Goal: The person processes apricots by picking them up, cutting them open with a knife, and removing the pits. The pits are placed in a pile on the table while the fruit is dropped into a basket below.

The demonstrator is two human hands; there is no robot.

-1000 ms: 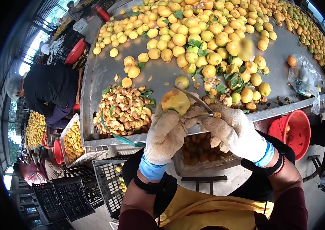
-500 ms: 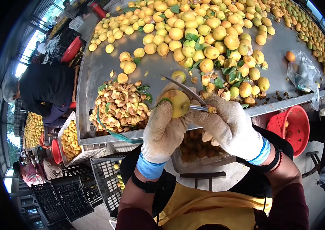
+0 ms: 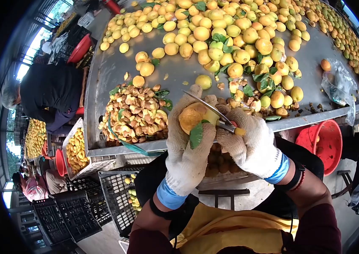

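Note:
My left hand point(image 3: 186, 146), in a knitted glove with a blue cuff, is wrapped round a yellow peach point(image 3: 191, 116). A green leaf point(image 3: 196, 135) hangs from the fruit over my fingers. My right hand point(image 3: 249, 142), gloved likewise, grips a knife point(image 3: 207, 104) whose blade points up and left, across the fruit's right side. A short metal tool with a pale wooden end point(image 3: 231, 127) also shows in the right fingers, close beside the peach. Both hands are just over the metal table's point(image 3: 169, 91) near edge.
Many yellow peaches point(image 3: 200, 34) cover the back of the table. Brownish cut pieces point(image 3: 135, 114) are heaped at left. A clear plastic bag point(image 3: 340, 82) lies at right, with a red bucket point(image 3: 325, 146) below. Black crates point(image 3: 116, 199) stand lower left; a person in dark clothing point(image 3: 50, 93) bends nearby.
The peach has turned in my left hand, and its leaf now hangs at the front. Both hands have shifted slightly, with the tool's wooden end now lower and further right.

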